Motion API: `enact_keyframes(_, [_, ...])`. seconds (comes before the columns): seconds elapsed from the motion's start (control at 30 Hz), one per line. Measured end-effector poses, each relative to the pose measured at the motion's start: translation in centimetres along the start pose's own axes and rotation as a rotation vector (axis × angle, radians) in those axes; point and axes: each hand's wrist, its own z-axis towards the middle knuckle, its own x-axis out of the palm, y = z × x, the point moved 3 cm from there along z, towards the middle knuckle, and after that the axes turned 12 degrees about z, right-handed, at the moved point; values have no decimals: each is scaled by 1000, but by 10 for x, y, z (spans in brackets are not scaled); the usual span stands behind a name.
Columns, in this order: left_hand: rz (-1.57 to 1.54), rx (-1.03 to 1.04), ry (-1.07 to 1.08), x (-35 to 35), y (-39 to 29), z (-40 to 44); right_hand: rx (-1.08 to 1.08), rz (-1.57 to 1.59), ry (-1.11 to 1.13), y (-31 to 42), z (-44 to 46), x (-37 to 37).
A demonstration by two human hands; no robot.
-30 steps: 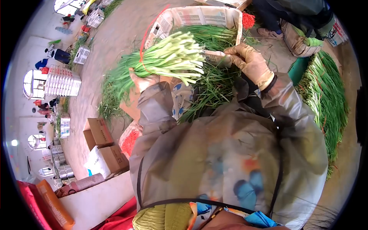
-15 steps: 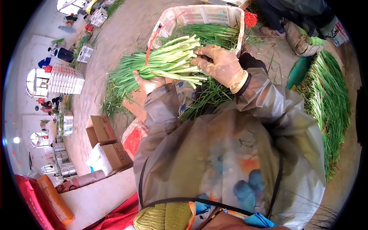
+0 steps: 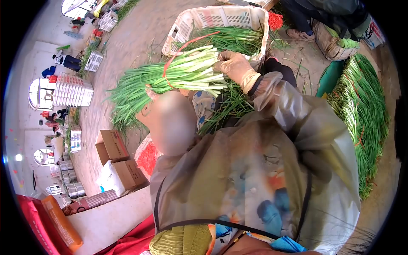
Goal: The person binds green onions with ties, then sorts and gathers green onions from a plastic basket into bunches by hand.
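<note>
A bundle of long green stalks [image 3: 187, 70] with pale ends pointing right lies across my left hand [image 3: 149, 94], which grips it from below. Only part of that hand shows; a blurred patch covers the wrist and sleeve. Around the bundle runs a red tie [image 3: 165, 72], its loose end sticking up to the right. My gloved right hand [image 3: 236, 70] is closed at the pale stalk ends, fingertips pressed together on them. Loose green leaves [image 3: 231, 104] lie below the right hand.
Behind the bundle stands a white crate [image 3: 176, 26] with more greens inside. A long pile of tied greens [image 3: 367, 114] lies at right. A person's legs [image 3: 297, 17] show at top right. Cardboard boxes [image 3: 111, 146] and red strands [image 3: 147, 158] are at left.
My right hand has moved left from beside the crate onto the pale stalk ends. The bundle has tilted flatter, and the tie's loose end now leans further right.
</note>
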Motion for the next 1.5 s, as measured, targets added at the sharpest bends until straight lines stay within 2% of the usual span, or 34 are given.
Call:
enact_keyframes(0.07, [-9,-13,-31,-14,-4,6,54,551,32,-10,3,5])
enact_keyframes(0.1, [-12,-5,-49,-19,-8,8,111,665,75,8,-6,2])
enact_keyframes(0.13, [-12,2,-66,-24,-12,11,144,714,125,27,-18,-5])
enact_keyframes(0.27, [-12,32,-121,-44,-29,19,-40,943,446,52,-39,-48])
enact_keyframes(0.3, [60,54,-176,-51,-33,20,-82,971,564,47,-41,-60])
enact_keyframes(0.33, [129,75,-229,-58,-36,21,-27,889,662,39,-42,-73])
enact_keyframes(0.4, [109,43,-218,-86,-36,29,179,160,496,15,-32,-65])
enact_keyframes(0.43, [164,-11,-128,-110,-33,40,-238,-503,323,18,-28,-63])
enact_keyframes(0.47, [219,-67,-37,-120,-30,47,-373,-475,109,11,-25,-57])
enact_keyframes(0.53, [279,-77,-45,-109,-29,40,-335,149,191,33,-22,-38])
enact_keyframes(0.6, [136,-321,266,-76,-25,22,-430,-113,53,43,-17,-19])
enact_keyframes(0.63, [208,-148,70,-95,-20,35,-499,-216,17,42,-13,-11])
enact_keyframes(0.67, [239,-146,33,-65,-18,12,-318,-76,138,42,-11,-4])
enact_keyframes(0.7, [83,-256,370,-43,-16,3,-269,11,192,38,-8,-1])
enact_keyframes(0.73, [108,-270,372,-42,-16,3,-218,98,247,32,-5,4])
enact_keyframes(0.77, [138,-261,311,-46,-15,4,-388,-1,151,36,-6,4])
enact_keyframes(0.8, [164,-251,246,-51,-16,7,-387,0,155,35,-8,4])
enact_keyframes(0.87, [185,-252,186,-58,-19,10,-707,-267,31,46,-25,3])
enact_keyframes(1.0, [217,-221,116,-69,-28,12,-811,-335,-94,67,-46,-15])
enact_keyframes(1.03, [219,-212,98,-71,-30,12,-815,-218,-124,60,-45,-23])
enact_keyframes(1.13, [227,-199,54,-78,-38,16,-567,96,-56,68,-59,-65])
enact_keyframes(1.2, [193,-242,106,-80,-44,19,-444,220,-167,65,-64,-100])
enact_keyframes(1.3, [35,-412,312,-76,-50,20,-588,105,-468,60,-71,-179])
enact_keyframes(1.33, [310,-111,-146,-77,-53,17,-631,71,-563,58,-77,-208])
enact_keyframes(1.4, [154,-60,-64,-81,-61,16,-580,379,-567,36,-80,-267])
enact_keyframes(1.47, [106,77,-173,-89,-69,22,-448,276,-560,20,-83,-270])
enact_keyframes(1.5, [51,162,-165,-103,-68,30,-361,36,-388,19,-78,-248])
